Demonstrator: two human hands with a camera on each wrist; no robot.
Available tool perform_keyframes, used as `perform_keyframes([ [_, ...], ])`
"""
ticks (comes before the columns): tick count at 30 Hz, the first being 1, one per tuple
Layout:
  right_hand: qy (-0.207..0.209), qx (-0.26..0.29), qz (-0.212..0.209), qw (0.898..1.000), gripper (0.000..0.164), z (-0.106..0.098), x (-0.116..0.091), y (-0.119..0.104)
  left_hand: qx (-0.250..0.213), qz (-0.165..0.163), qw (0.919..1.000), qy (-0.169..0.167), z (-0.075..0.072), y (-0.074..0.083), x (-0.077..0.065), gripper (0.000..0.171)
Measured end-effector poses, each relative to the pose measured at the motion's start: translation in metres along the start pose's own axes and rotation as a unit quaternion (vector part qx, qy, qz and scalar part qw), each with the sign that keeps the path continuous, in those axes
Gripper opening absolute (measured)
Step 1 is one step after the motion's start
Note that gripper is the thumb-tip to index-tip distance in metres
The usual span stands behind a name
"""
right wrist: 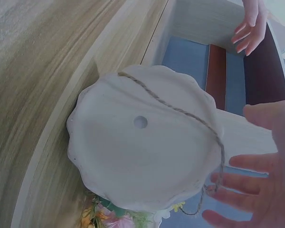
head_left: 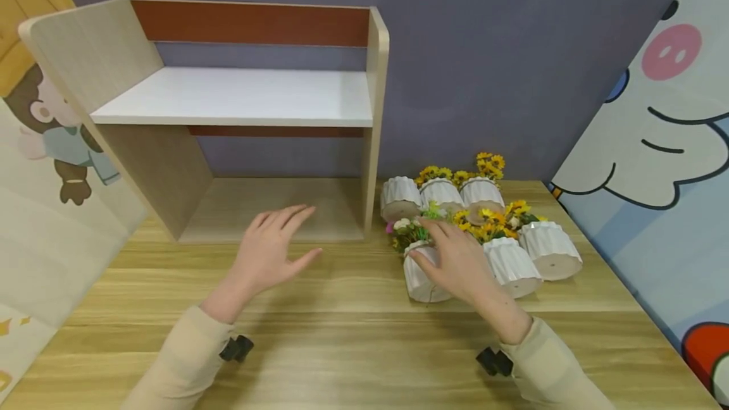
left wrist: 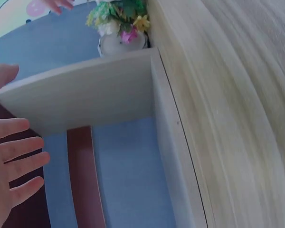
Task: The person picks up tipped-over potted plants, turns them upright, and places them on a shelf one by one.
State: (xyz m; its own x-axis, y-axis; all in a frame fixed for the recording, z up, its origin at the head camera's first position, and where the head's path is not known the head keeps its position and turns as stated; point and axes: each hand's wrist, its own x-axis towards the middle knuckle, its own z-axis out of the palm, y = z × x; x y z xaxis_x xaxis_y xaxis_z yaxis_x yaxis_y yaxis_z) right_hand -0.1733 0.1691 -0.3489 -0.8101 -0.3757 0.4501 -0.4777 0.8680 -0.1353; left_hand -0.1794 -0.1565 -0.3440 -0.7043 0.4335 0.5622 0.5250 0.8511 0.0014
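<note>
My left hand hovers above the table in front of the shelf unit, fingers extended and thumb spread, holding nothing. My right hand reaches over the flower pots with its fingers apart and also holds nothing. Nearest to it is a white fluted pot tipped on its side, with green leaves and white and pink flowers. The right wrist view shows that pot's scalloped base with a hole, and a strand of twine hangs across it beside my fingers.
Several more white pots with yellow flowers lie tipped in two rows right of the shelf unit. The unit has a white middle board and a wooden bottom board. A grey wall stands behind the wooden table.
</note>
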Motion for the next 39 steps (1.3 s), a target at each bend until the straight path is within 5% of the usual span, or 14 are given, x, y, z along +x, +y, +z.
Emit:
perform_keyframes([
  [7, -0.004, -0.004, 0.028, 1.000, 0.063, 0.003, 0.001, 0.003, 0.000, -0.017, 0.9980, 0.061, -0.007, -0.016, -0.007, 0.061],
  [27, -0.094, -0.004, 0.151, 0.984, 0.070, 0.009, 0.003, 0.007, 0.031, -0.082, 0.9849, 0.149, -0.032, -0.065, -0.013, 0.047],
  [39, -0.036, -0.027, 0.139, 0.989, 0.060, 0.015, 0.002, 0.003, 0.017, -0.162, 0.9631, 0.214, -0.050, -0.105, -0.024, 0.025],
])
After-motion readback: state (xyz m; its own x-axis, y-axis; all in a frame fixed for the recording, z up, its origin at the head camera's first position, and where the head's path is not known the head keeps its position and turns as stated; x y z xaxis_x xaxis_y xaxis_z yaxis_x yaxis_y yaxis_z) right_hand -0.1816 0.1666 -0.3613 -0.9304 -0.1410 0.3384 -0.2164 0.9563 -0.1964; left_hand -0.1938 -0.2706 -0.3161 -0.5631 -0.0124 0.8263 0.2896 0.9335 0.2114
